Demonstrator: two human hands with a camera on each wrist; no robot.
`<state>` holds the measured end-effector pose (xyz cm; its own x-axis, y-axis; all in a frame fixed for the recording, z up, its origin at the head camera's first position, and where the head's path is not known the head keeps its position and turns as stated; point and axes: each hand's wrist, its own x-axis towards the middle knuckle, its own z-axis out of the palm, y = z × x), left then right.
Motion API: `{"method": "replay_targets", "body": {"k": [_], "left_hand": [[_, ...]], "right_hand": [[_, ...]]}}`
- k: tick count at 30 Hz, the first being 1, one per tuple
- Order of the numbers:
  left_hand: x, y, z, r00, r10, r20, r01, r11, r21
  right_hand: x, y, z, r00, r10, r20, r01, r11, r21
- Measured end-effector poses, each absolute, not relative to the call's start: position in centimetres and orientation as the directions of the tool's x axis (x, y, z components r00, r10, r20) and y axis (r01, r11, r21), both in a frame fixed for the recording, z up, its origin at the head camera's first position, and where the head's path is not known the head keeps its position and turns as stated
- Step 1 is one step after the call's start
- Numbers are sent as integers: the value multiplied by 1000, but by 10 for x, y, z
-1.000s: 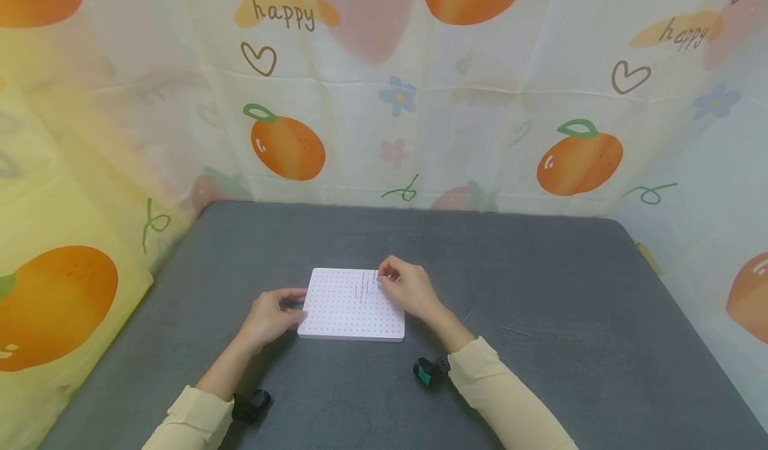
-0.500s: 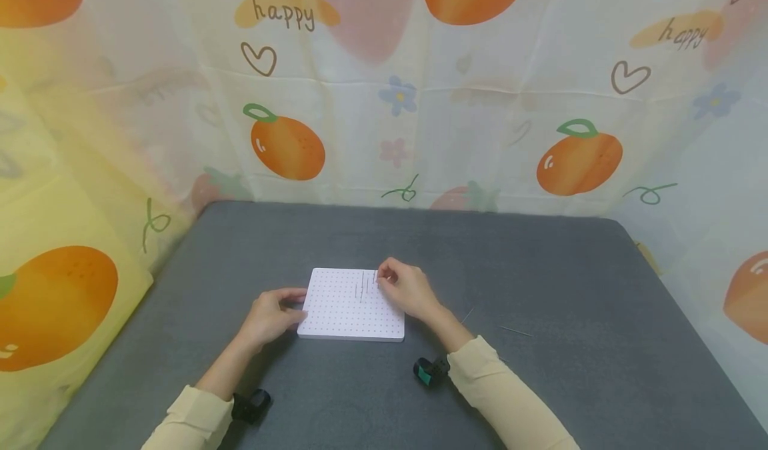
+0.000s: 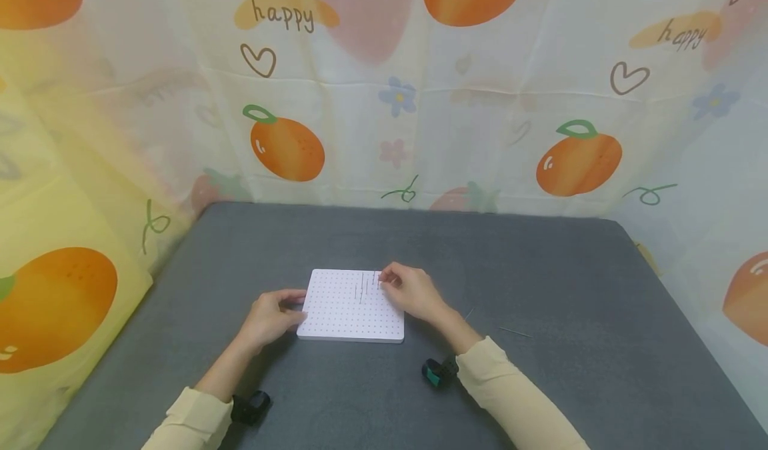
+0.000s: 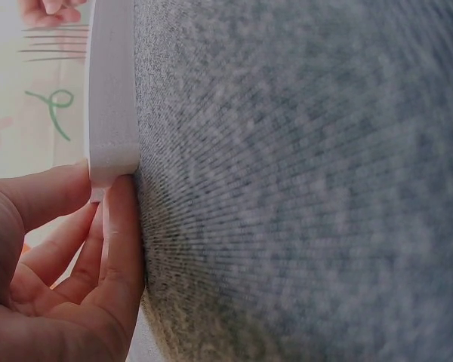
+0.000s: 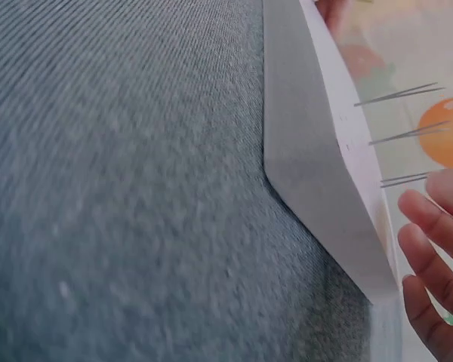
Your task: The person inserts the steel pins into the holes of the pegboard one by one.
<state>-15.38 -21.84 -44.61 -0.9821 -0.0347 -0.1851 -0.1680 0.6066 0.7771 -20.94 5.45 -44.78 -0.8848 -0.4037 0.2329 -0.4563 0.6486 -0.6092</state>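
A white pegboard (image 3: 342, 320) with rows of small holes lies flat on the table. Several thin dark pins (image 5: 399, 95) stand upright in it toward the far right part, in pairs as the right wrist view shows. My left hand (image 3: 271, 317) grips the board's left edge, thumb (image 4: 57, 192) at the top rim and fingers (image 4: 121, 234) along the side below. My right hand (image 3: 414, 293) hovers at the far right corner, its fingertips (image 5: 414, 202) loosely apart right beside the last pair of pins. Nothing shows held between thumb and forefinger.
A loose thin pin (image 3: 515, 332) lies on the dark grey table (image 3: 540, 270), right of the board. Another pin (image 3: 470, 314) shows partly beyond the right forearm. A fruit-print cloth (image 3: 468, 130) hangs behind the table and down its sides.
My right hand has loosened and drawn slightly back to the right, its forearm shifting right too, leaving the pin beside it standing. The left hand and board stay put.
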Motion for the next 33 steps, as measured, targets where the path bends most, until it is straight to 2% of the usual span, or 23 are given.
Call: {"method": "replay_targets", "body": {"k": [6, 23, 33], "left_hand": [[-153, -218, -445, -983, -35, -181, -164, 617, 770], [-153, -218, -446, -985, -27, -172, -152, 616, 773], [-153, -217, -446, -985, -41, -168, -156, 637, 755]], "right_hand": [[-208, 62, -444, -873, -425, 239, -475, 626, -618], [-205, 103, -434, -896, -354, 270, -436, 580, -688], [-204, 135, -421, -873, -399, 281, -473, 551, -687]]}}
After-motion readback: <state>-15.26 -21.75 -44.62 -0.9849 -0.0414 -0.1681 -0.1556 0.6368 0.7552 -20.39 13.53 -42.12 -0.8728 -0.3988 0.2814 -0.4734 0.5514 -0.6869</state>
